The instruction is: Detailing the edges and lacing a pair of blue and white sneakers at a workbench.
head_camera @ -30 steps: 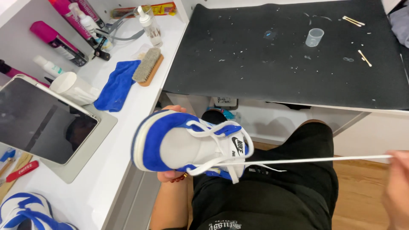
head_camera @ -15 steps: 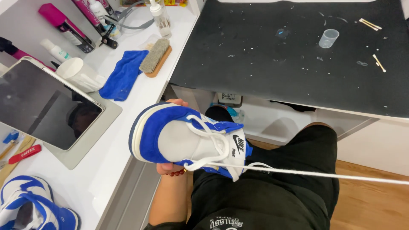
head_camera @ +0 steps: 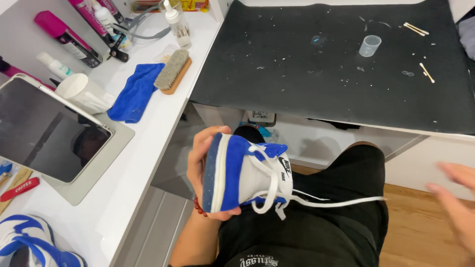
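The right hand [head_camera: 457,207] is a motion blur at the right edge, cut off there, so its fingers cannot be made out. The left hand [head_camera: 208,170] hides much of its palm behind the blue and white sneaker [head_camera: 247,173], whose far side is out of sight. A second sneaker [head_camera: 29,244] is cropped by the near left corner. The tablet [head_camera: 44,131] runs off the left edge. Specks on the black mat [head_camera: 321,74] are too small to identify.

Mat [head_camera: 297,74] mostly open w/ cup [head_camera: 369,45] & sticks [head_camera: 426,72] far right; white counter [head_camera: 148,148] crowded.
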